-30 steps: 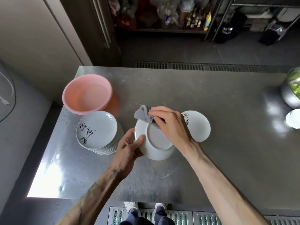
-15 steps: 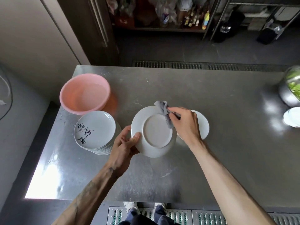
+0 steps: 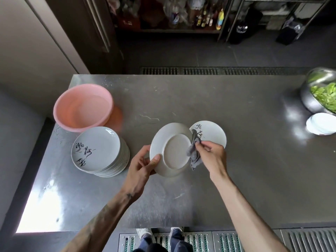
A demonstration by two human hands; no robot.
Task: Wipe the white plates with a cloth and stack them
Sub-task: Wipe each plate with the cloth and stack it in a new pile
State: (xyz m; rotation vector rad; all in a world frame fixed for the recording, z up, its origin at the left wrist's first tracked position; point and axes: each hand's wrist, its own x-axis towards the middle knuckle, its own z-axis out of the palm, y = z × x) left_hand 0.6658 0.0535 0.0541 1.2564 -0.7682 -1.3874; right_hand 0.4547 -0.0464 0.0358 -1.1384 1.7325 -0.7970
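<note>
Holds the grey cloth point(image 3: 194, 153) bunched in the curled fingers of the right hand point(image 3: 211, 156), pressed against the right edge of the upturned plate point(image 3: 172, 149). Pinches that plate's near-left rim with the left hand point(image 3: 141, 165), thumb on the underside and fingers curled behind, keeping it tilted clear of the steel table point(image 3: 200, 99) with the foot ring facing up. Just beyond and right of the cloth, partly hidden behind the held one, a lettered plate point(image 3: 212, 132) lying flat, probably the start of the wiped pile. Well to the left, a tall stack of plates point(image 3: 96, 146) just beside a pink basin point(image 3: 82, 108) at the far-left corner. At the far right, a metal bowl of greens point(image 3: 320, 91) and small white dishes point(image 3: 321, 125). Likely glazed ceramic: stiff, weighty for one hand, slick if damp, apt to chip against steel or another plate. Best taken at the rim, thumb on one face and fingers on the other, then lowered flat, not dropped. Soft and limp, the cloth: bunch anywhere.
</note>
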